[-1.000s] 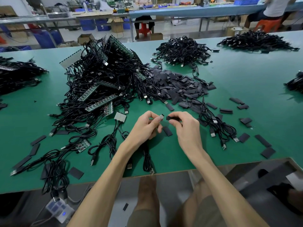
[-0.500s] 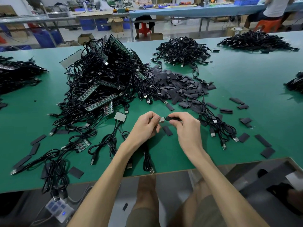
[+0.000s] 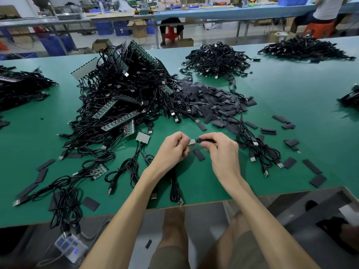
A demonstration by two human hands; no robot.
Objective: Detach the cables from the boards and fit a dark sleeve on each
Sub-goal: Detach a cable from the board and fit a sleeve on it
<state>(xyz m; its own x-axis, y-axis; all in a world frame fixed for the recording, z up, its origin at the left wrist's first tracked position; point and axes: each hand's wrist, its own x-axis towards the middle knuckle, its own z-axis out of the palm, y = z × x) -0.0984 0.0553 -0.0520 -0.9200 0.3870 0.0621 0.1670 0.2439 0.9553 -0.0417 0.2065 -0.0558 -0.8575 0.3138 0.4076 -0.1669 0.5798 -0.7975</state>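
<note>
My left hand [image 3: 172, 150] pinches the small grey end piece [image 3: 192, 141] of a black cable [image 3: 175, 189] that hangs down to the table's front edge. My right hand [image 3: 221, 152] pinches a dark sleeve [image 3: 206, 140] and holds its mouth against that end piece. Both hands hover just above the green table [image 3: 291, 88]. A big tangle of black cables still joined to green boards [image 3: 120, 98] lies to the left behind my hands. A heap of loose dark sleeves [image 3: 209, 101] lies behind my right hand.
Sleeved cables lie in a small bunch [image 3: 256, 150] right of my right hand. More cable piles sit at the far middle [image 3: 215, 59], far right [image 3: 305, 48] and left edge [image 3: 21, 90]. Single sleeves are scattered near the front edge. A power strip [image 3: 71, 247] lies below the table.
The sleeve in my right hand has come up against the cable's end piece, closing the small gap seen earlier. Both hands stay in the same spot.
</note>
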